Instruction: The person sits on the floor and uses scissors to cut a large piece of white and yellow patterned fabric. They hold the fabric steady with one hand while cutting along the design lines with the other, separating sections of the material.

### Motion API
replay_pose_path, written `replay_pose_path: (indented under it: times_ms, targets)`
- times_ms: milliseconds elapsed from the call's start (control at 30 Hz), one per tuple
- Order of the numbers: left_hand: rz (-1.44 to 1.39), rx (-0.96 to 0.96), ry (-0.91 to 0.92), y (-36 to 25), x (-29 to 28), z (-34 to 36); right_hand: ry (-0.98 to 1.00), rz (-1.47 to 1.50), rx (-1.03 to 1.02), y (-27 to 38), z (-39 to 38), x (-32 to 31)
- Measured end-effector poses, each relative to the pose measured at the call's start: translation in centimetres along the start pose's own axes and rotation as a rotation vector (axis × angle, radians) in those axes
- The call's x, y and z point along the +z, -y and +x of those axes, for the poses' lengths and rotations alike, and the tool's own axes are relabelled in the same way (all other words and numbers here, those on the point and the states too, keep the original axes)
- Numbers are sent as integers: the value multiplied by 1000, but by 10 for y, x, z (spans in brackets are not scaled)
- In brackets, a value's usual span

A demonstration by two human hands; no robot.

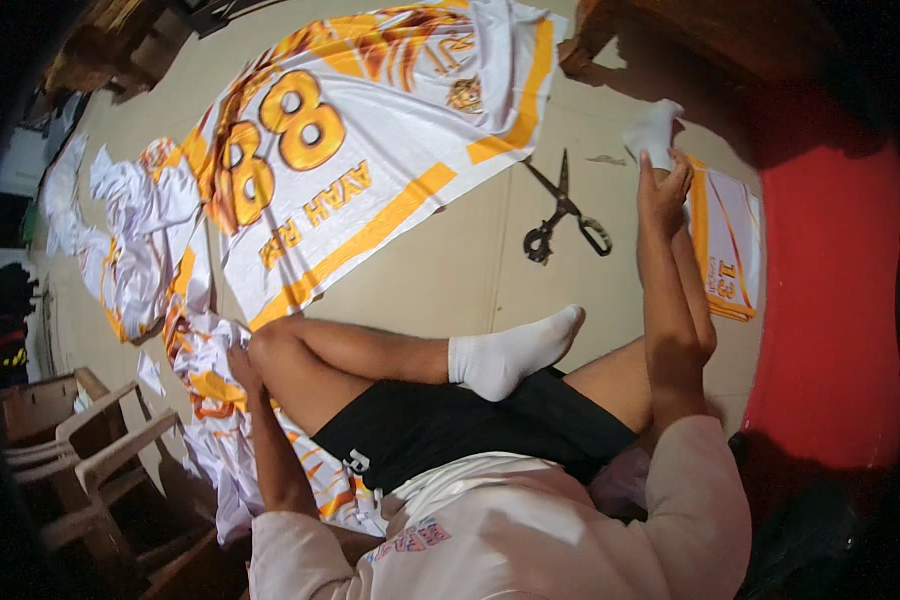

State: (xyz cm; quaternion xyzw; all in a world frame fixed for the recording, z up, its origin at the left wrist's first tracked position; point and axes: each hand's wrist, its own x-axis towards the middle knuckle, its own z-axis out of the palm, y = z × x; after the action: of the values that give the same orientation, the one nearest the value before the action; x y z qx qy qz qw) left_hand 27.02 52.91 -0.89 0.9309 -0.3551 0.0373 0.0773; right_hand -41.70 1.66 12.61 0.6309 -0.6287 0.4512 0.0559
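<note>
My right hand point(662, 188) is closed around the ankle of my outstretched right leg, its fingers at the cuff of a white sock point(654, 127). Beside my left knee, my left hand point(243, 368) touches a bunched heap of white and orange printed fabric point(210, 350); its fingers are mostly hidden. A large white fabric panel point(395, 150) with orange bands and printed figures lies spread on the floor in front of me. To its right rest black-handled scissors point(565, 208), blades apart and pointing away. A folded stack of the printed fabric point(735, 240) lies right of my right leg.
More crumpled white and orange fabric point(135, 240) lies at the left. A wooden chair or stool frame point(100, 450) stands at the lower left. Along the right runs a red surface point(830, 270). Dark wooden furniture point(700, 35) stands at the far right. Floor tiles point(470, 280) show between.
</note>
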Motion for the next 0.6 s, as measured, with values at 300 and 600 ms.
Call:
replay_pose_path:
  times_ms: [300,600]
  targets:
    - [-384,-286,12,-53,-14,-16,912,-160,-21,14,-113,-35]
    - [-323,-369,-308,1,-39,-42,863,-367,-2,69,-121,-30]
